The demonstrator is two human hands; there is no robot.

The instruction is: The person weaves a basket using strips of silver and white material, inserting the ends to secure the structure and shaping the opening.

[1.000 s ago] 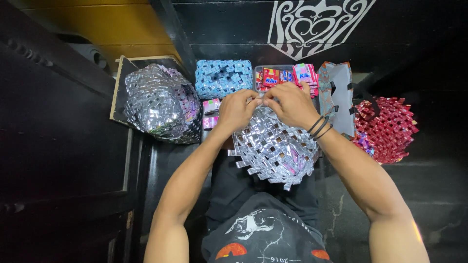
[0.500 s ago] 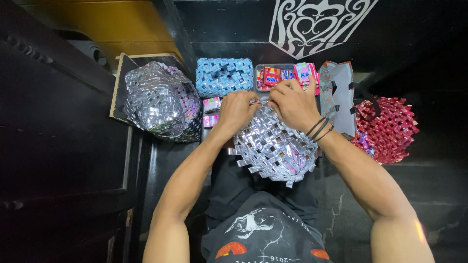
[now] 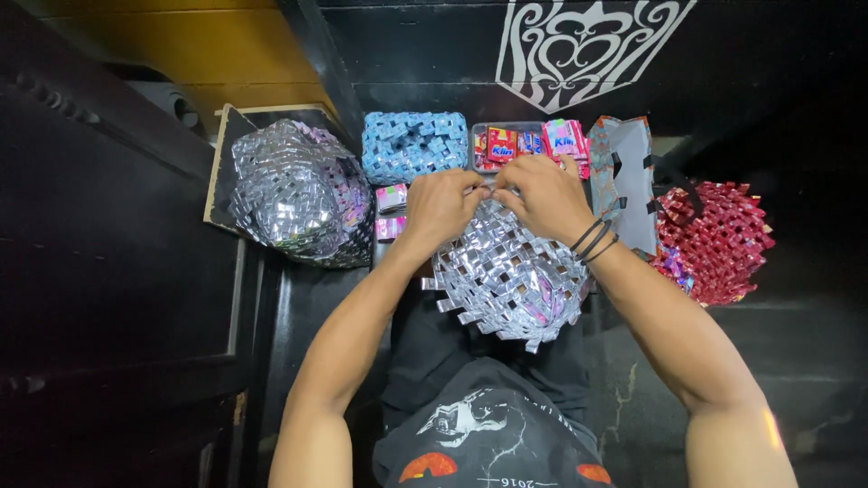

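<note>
A silver woven piece made of folded foil wrappers (image 3: 511, 276) rests on my lap in the centre of the head view. My left hand (image 3: 440, 206) and my right hand (image 3: 541, 193) both pinch its far edge, fingertips close together. Black bands circle my right wrist. Just beyond the hands sits a clear tray of red, blue and pink wrappers (image 3: 520, 145).
A larger silver woven bag (image 3: 294, 194) lies at the left on a dark board. A blue woven block (image 3: 411, 145) sits behind my left hand. A red woven bag (image 3: 714, 239) lies at the right, with a patterned pouch (image 3: 624, 181) beside it. Small pink packets (image 3: 391, 212) lie near my left wrist.
Both hands have stayed on the far edge of the silver piece, with only small shifts of the fingers. Nothing else has moved.
</note>
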